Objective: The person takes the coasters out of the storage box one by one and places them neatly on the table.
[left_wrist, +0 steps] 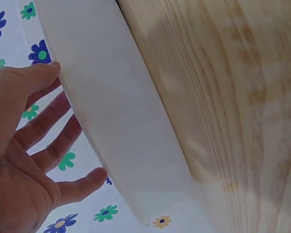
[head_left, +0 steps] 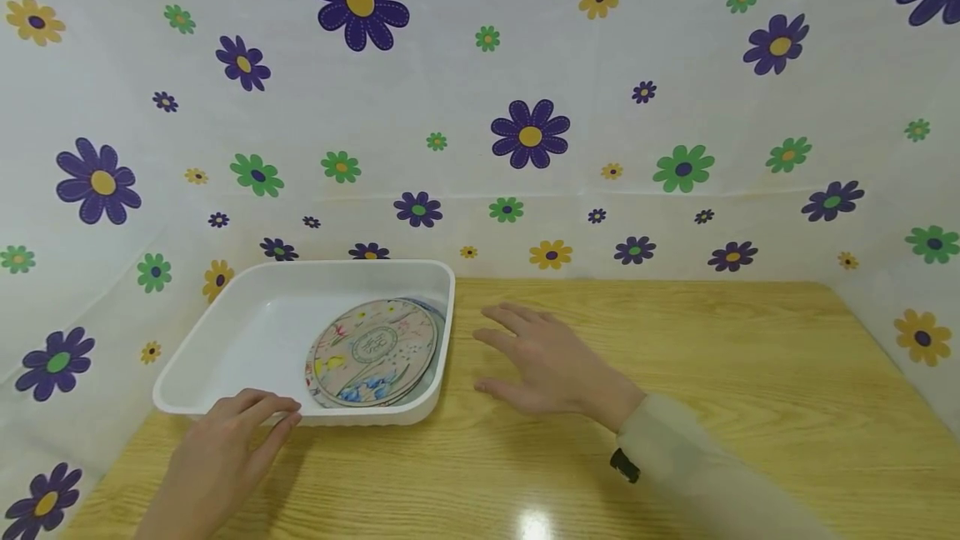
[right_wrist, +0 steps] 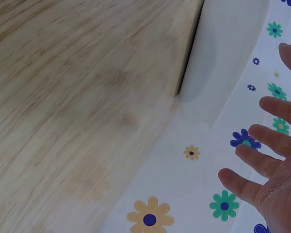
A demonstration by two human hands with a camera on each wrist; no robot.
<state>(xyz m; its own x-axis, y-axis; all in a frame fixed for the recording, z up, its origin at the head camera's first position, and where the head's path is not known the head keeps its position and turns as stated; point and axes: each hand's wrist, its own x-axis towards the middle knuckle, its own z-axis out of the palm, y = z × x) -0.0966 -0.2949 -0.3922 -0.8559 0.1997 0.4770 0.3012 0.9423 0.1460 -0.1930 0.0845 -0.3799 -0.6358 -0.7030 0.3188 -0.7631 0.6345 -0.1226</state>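
A white plastic tray (head_left: pixel 247 332) with raised walls stands on the left part of the table. Inside it, toward the right wall, lies a small stack of flat round mats (head_left: pixel 375 352); the top one is pinkish with a floral print and a round emblem. My left hand (head_left: pixel 225 452) holds the tray's front rim between thumb and fingers. In the left wrist view, that thumb and the fingertips meet the edge of the tray wall (left_wrist: pixel 111 107). My right hand (head_left: pixel 543 357) hovers to the right of the tray with fingers spread, apart from it and holding nothing.
The wood-grain table (head_left: pixel 712 373) extends to the right of the tray. A white sheet (head_left: pixel 450 90) printed with purple, green and yellow flowers rises behind the table and along both sides. A dark strap (head_left: pixel 624 466) sits at my right sleeve.
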